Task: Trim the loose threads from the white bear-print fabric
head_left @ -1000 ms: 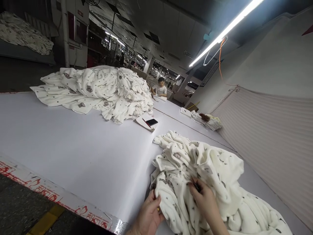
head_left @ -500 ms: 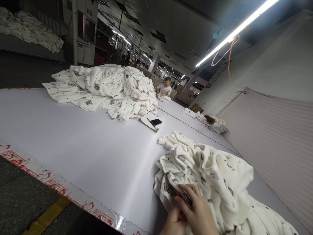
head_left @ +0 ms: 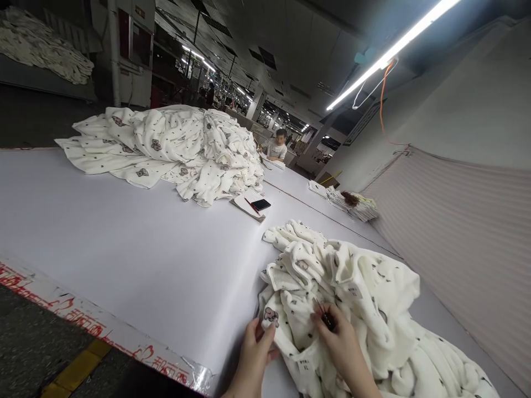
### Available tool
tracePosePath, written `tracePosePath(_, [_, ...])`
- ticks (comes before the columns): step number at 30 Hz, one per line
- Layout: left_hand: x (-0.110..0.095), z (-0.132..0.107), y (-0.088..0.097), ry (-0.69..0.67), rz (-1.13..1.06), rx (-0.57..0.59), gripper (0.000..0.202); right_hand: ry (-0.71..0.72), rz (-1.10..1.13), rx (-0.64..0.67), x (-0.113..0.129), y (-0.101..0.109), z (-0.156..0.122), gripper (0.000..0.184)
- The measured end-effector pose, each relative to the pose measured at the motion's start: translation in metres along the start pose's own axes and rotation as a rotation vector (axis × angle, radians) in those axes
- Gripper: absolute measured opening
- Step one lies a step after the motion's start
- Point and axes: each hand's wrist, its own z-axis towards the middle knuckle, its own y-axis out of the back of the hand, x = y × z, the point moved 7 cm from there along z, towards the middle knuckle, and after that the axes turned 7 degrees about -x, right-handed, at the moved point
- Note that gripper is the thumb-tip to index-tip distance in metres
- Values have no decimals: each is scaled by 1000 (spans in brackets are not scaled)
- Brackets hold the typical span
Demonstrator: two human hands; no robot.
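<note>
In front of me lies a heap of white fleecy garments printed with small dark marks and bears; white XL labels show on two folds. My left hand is at the heap's left edge, thumb and fingers closed on the cloth beside a printed bear. Over the middle of the heap, my right hand is curled around small dark thread snips, their thin points aimed up and away from me. The palm and fingers partly hide the snips.
A larger pile of white printed fabric lies across the white table. Between the heaps are a notepad, a red pen and a phone. Folded stacks sit by the draped wall. A person is at the far end.
My hands were close together over the heap; now they are apart. The left has moved left to the garment's edge, and the right slightly up with the snips. An XL label now shows between them.
</note>
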Motion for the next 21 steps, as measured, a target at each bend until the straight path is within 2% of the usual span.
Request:
tracePosePath(3, [1,5,-36,-22,11,67,49,-3,41,-14,4,0,-4,20])
tracePosePath(6, [-1,-2,-61,-37,-16,150,44,-25,81,-31,2,5,-6,21])
tracePosePath(9, [-9,-14,-73,-24,-49,253,41,-12,10,-72,4,16,-10,18])
tracePosePath(11, [-12,-23,-80,-2,-96,361,47,29,-72,-110,11,20,-14,18])
tracePosePath(13, [-12,-28,-87,20,-152,462,53,55,-124,-113,20,16,-21,20])
tracePosePath(15, [-9,-29,-91,13,-174,513,57,34,-185,-77,25,6,-27,22])
tracePosePath(17, [-2,-24,-89,-29,-78,467,59,-4,-251,-49,25,-4,-27,22])
tracePosePath(21, [4,-5,-72,-112,197,233,58,-8,-229,-45,21,-5,-8,26])
